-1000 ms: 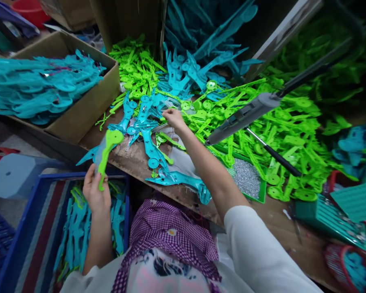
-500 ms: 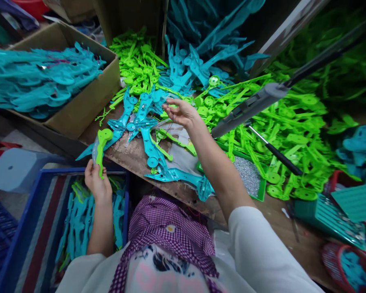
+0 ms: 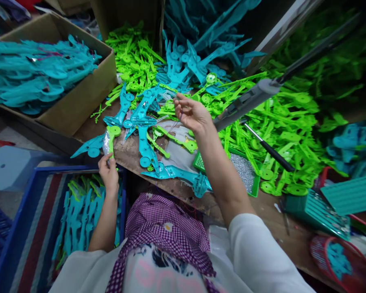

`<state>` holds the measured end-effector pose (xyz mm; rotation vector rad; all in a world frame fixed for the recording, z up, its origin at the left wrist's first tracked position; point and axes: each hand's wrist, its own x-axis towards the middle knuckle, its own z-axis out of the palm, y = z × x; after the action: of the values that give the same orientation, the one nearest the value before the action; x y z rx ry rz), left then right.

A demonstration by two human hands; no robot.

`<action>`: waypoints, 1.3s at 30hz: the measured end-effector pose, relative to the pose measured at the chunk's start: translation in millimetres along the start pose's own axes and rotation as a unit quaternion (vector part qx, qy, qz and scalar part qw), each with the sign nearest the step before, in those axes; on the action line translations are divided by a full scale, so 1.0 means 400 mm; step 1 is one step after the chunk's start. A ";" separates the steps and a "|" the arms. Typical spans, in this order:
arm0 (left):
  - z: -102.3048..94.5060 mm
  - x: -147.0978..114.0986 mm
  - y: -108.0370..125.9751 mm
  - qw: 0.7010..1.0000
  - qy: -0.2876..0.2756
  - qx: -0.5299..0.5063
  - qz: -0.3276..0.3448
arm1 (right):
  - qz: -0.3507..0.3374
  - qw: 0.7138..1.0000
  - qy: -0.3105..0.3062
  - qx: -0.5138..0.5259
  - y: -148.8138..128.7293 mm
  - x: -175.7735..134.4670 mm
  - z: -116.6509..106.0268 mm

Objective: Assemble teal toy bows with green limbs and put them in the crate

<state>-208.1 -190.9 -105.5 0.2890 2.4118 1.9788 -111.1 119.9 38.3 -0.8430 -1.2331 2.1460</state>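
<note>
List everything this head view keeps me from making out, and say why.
- Head view: lower end of the held green part, covered by the left hand.
- Head view: whether the right hand holds anything; too small to tell.
- Head view: tip of the grey tool, behind the right forearm.
- Head view: teal parts, cut off by the left edge.

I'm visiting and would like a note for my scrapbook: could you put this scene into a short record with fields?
Left hand: holds a lime-green part near the bench edge
Right hand: over the bench, fingers bent; can't tell whether it holds anything
Turquoise parts: on the bench; others in a cardboard box
Grey tool: slanting above a green pile
Green tray: holds small silvery pieces
</note>
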 end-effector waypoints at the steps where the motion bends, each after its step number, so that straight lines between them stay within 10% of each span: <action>1: 0.005 0.009 0.002 1.000 0.002 0.015 0.019 | -0.048 0.998 0.004 -0.034 0.001 0.003 0.001; 5: 0.038 0.057 0.020 0.991 0.007 0.100 0.092 | -0.190 0.961 -0.007 -0.200 0.027 0.012 0.028; 9: 0.064 0.049 0.049 0.964 -0.003 0.246 0.103 | -0.184 0.931 -0.038 -0.311 0.081 -0.003 0.022; 14: 0.080 -0.050 0.092 0.962 -0.074 0.216 0.153 | -0.046 0.995 -0.011 -0.087 0.084 -0.061 -0.040; 20: 0.175 -0.085 0.093 0.963 -0.230 0.133 0.039 | 0.015 1.000 0.016 -0.008 0.054 -0.112 -0.028; 27: 0.146 0.012 0.080 0.985 -0.169 -0.007 -0.024 | -0.082 0.969 0.092 -0.212 0.086 -0.093 -0.088; 35: 0.116 0.056 0.156 0.970 0.003 0.228 0.080 | -0.033 0.992 0.067 -0.102 0.097 -0.071 -0.089; 37: 0.145 0.029 0.183 0.973 -0.016 0.197 0.120 | 0.006 0.997 0.064 -0.036 0.099 -0.066 -0.074; 39: 0.188 -0.004 0.201 0.966 -0.149 0.140 0.161 | 0.021 0.998 0.062 -0.004 0.099 -0.057 -0.063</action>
<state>-186.1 -103.1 -42.7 0.9626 2.5570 1.5327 -82.4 100.3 -0.5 -0.9994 -1.1711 2.0884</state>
